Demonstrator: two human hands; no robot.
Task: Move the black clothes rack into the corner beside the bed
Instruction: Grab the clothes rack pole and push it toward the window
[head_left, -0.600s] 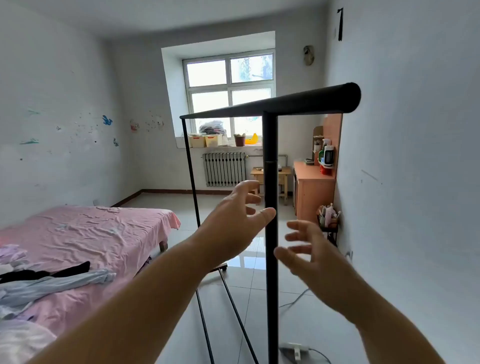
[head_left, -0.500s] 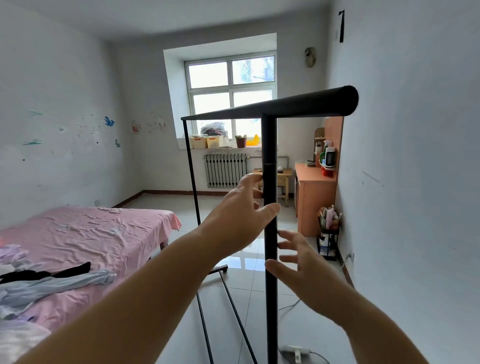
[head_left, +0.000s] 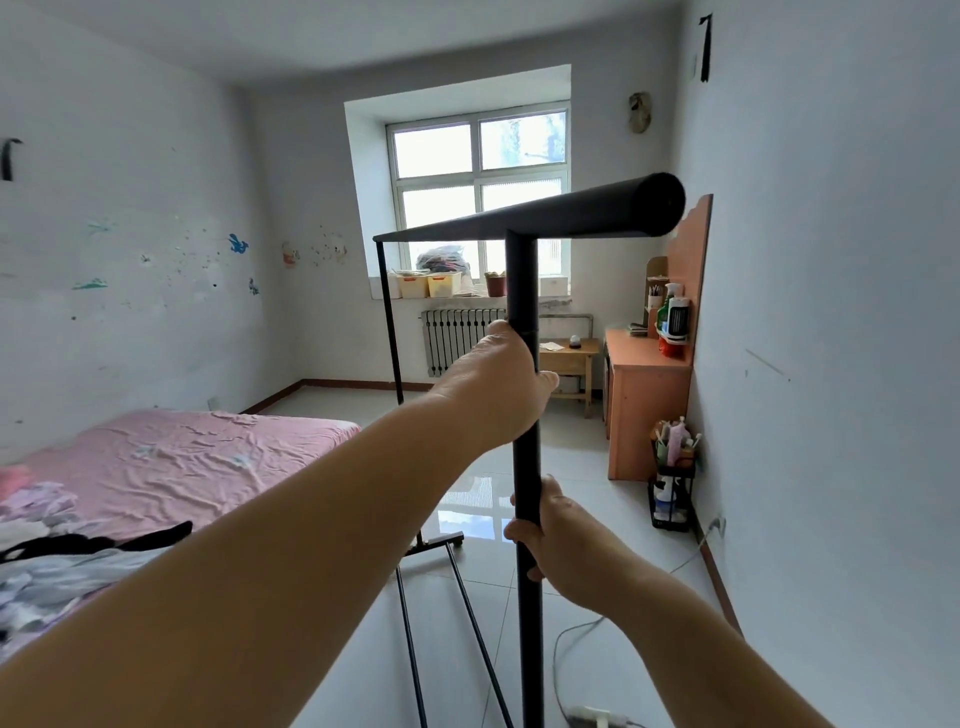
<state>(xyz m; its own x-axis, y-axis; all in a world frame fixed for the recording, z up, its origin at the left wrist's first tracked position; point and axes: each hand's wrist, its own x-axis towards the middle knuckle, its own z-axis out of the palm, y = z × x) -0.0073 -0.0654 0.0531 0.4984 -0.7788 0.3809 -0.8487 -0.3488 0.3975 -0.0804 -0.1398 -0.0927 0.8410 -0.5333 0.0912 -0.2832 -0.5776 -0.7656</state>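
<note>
Pink-sheeted bed (head_left: 208, 457) fills the left, an orange wooden desk (head_left: 644, 400) lines the right wall, and between them stands the black metal clothes rack (head_left: 522, 291), its feet cut off below, near post clasped by left hand (head_left: 498, 384) above right hand (head_left: 561, 540).

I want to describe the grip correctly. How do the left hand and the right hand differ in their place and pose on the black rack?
The left hand grips the rack's near upright pole high, just below its joint line; the right hand grips the same pole lower down. The left hand comes from the pole's left side, with its back showing; the right hand comes from the right, its fingertips curling around the pole. Both are closed on the pole.
</note>
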